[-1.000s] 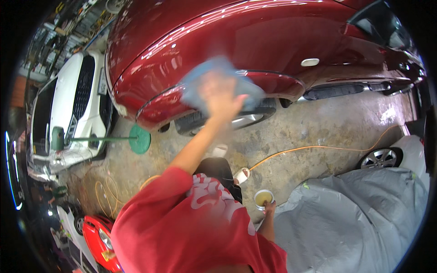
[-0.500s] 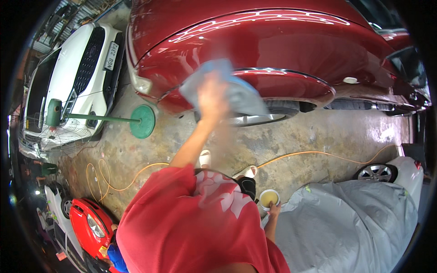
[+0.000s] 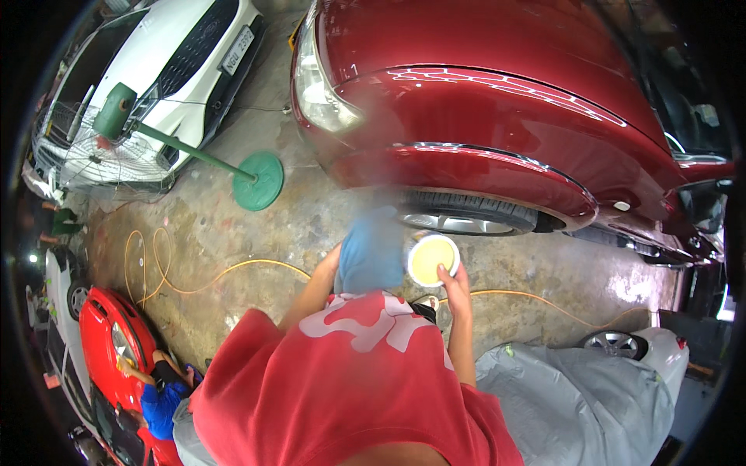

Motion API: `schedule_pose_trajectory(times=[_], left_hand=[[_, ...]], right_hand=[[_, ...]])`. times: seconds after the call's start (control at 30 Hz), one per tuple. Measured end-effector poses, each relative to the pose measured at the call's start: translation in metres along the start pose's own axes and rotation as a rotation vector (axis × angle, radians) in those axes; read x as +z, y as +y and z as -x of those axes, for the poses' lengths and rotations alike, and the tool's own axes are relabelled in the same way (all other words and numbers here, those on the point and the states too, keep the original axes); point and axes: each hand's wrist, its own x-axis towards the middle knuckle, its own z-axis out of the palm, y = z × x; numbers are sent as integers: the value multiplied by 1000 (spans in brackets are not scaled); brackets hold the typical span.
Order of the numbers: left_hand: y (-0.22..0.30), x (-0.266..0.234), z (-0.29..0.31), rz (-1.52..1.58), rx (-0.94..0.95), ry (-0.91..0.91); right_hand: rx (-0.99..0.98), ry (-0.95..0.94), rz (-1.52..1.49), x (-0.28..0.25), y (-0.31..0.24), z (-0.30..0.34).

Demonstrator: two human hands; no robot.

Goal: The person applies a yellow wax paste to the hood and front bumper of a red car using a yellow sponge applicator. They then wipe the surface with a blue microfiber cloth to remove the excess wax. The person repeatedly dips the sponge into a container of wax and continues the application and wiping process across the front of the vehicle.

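Observation:
A blue-grey cloth hangs from my left hand, in front of my shirt and clear of the car. The cloth partly hides that hand's fingers. My right hand grips a round white tub by its near rim, its thumb over the edge. Pale yellow paste fills the tub, which is held up just right of the cloth. Ahead stands a glossy dark red car, its fender and front wheel beyond my hands. A blurred smear crosses the middle of the view.
A green stand fan stands at the left, before a white car. An orange hose runs along the floor behind my hands. A grey cover drapes a car at the right. Another person in blue touches a bright red car.
My left hand has drawn the cloth back from the red fender toward my body. My right hand has brought the tub up and forward beside it. The view has shifted.

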Motion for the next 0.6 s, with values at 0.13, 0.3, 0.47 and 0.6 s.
schedule_pose_trajectory(times=[0.13,0.3,0.47,0.6], left_hand=[[1,30,-4,-23,-116,-104],[31,83,28,-436,-163,-40],[22,98,7,-775,9,-70],[51,136,32,-704,23,-84]], right_hand=[[-151,-218,148,45,-25,-10],[-340,66,506,34,-29,11],[-322,92,619,31,-50,32],[-302,25,372,31,-65,35]])
